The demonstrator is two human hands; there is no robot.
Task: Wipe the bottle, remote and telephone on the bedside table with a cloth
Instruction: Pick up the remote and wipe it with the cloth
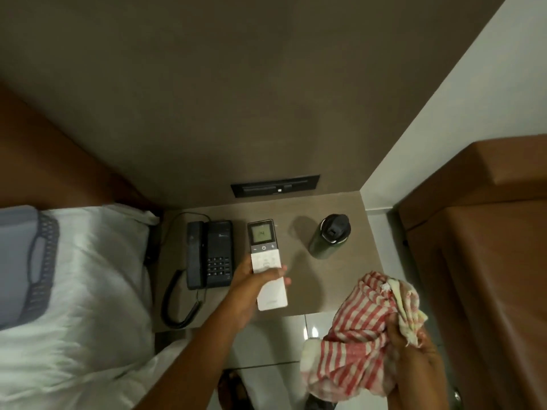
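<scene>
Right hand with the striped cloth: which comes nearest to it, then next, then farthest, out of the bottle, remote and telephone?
From the right hand:
1. Remote, held in the left hand, mid-table.
2. Bottle, toward the back right.
3. Telephone, far left by the bed.

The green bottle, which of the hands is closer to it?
The left hand looks a bit nearer. It holds the remote just left of the bottle. The right hand is lower right, off the table's front edge, clutching the striped cloth.
</scene>
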